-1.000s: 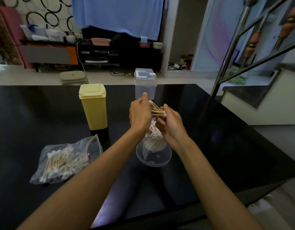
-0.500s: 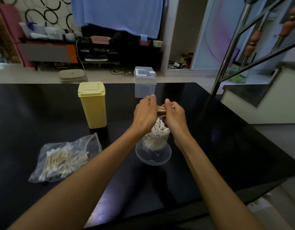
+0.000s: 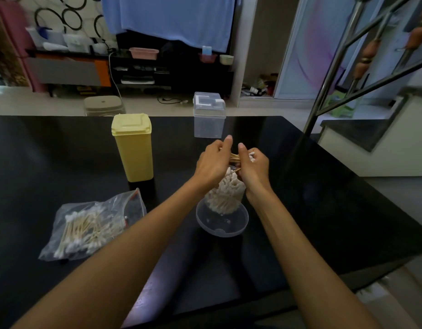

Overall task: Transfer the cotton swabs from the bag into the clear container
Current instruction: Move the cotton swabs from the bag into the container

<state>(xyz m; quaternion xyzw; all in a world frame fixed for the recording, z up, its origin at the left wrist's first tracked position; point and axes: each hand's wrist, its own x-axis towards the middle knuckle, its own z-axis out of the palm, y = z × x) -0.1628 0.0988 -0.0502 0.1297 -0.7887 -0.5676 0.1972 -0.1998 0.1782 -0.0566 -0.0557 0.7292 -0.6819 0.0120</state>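
Observation:
A clear round container (image 3: 223, 220) stands on the black table (image 3: 63, 150), packed with upright cotton swabs (image 3: 225, 194). Just above it, my left hand (image 3: 211, 163) and my right hand (image 3: 253, 168) together grip a small bundle of wooden-stemmed swabs (image 3: 234, 157), held roughly level between them. White tips poke out past my right hand's fingers. To the left lies a clear zip bag (image 3: 91, 225), open at its right end, with several swabs still inside.
A yellow lidded box (image 3: 132, 147) stands left of my hands. A clear square box with a lid (image 3: 208, 115) stands behind them near the table's far edge. A stair rail (image 3: 328, 74) rises at the right, past the table's right edge.
Both hands have closed in over the container and turned the swab bundle slightly. The view has dipped a little.

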